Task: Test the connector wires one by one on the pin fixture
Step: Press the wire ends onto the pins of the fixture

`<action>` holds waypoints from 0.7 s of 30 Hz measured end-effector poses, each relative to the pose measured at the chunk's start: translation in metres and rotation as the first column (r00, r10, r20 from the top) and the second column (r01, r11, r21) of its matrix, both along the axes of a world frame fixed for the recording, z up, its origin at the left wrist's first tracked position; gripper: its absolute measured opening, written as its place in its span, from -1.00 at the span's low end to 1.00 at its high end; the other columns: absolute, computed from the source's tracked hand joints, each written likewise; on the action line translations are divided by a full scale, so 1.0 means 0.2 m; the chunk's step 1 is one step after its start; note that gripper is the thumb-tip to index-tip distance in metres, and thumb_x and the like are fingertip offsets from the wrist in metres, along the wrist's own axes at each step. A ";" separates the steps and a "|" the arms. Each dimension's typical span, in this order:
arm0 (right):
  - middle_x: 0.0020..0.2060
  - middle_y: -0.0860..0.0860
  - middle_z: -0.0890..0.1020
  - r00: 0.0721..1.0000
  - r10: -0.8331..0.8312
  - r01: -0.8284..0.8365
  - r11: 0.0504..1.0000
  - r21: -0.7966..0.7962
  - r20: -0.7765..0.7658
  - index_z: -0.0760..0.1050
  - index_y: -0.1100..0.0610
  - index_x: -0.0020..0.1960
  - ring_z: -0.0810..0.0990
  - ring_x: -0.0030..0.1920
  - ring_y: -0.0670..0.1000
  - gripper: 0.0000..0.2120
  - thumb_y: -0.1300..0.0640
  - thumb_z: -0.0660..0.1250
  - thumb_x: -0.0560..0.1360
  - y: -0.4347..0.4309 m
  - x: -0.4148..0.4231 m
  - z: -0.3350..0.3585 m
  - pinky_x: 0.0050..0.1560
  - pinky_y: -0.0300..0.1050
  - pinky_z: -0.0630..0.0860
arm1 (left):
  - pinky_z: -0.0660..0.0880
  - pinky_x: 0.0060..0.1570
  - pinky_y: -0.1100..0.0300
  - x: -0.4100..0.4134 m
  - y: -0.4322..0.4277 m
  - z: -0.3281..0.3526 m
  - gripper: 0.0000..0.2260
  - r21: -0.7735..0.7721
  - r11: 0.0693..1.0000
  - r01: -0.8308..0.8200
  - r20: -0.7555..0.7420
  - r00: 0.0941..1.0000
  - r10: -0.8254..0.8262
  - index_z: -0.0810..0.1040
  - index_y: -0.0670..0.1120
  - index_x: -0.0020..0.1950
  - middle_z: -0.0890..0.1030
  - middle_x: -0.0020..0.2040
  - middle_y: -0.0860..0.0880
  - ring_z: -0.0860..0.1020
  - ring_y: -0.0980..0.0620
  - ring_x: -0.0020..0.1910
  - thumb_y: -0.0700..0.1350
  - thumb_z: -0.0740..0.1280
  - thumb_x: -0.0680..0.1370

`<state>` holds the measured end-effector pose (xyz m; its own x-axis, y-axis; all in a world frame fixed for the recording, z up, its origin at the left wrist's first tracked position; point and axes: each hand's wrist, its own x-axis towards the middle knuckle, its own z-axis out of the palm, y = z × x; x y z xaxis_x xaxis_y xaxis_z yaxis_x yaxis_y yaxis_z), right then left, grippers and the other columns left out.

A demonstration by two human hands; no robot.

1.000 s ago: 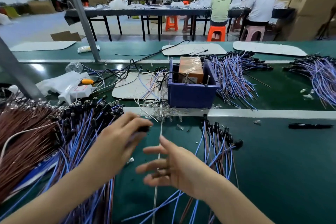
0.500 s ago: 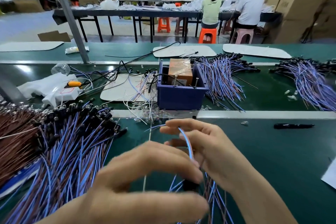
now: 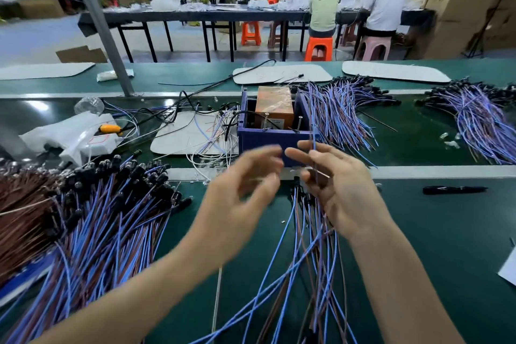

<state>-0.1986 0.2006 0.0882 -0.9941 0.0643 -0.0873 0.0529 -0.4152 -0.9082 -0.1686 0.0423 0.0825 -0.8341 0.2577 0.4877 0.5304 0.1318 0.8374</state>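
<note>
We pinch one blue wire (image 3: 314, 131) upright in our right hand (image 3: 343, 190), just before the pin fixture (image 3: 268, 142); the left hand (image 3: 240, 190) is blurred, its fingers we cannot tell; a large heap (image 3: 111, 218) seemingly awaits testing.

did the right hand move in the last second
Yes, forward: the right hand had its fingertips short of the grey metal rail; now they overlap the front wall of the blue plastic box beyond it.

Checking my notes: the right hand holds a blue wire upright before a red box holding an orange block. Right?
The head view shows the box is blue, not red. The right hand holds a blue wire upright before it, with an orange block inside.
</note>
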 end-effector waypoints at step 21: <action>-0.31 0.06 0.68 0.953 -0.267 0.303 0.813 0.496 -0.145 0.61 -0.02 -0.32 0.66 -0.18 0.15 -0.80 0.19 0.45 0.44 0.06 -0.40 -0.13 0.02 0.20 0.59 | 0.60 -0.18 0.15 -0.56 0.35 -0.19 -0.91 0.290 0.932 -0.217 0.510 0.859 0.042 0.63 -0.13 -0.17 0.67 -0.34 -0.02 0.63 0.10 -0.34 -0.30 0.41 0.49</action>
<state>-0.2786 0.2122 0.0625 -0.9265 0.3625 0.1014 -0.0625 0.1176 -0.9911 -0.2805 0.1123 0.0447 -0.9986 0.0300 0.0447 0.0394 -0.1561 0.9870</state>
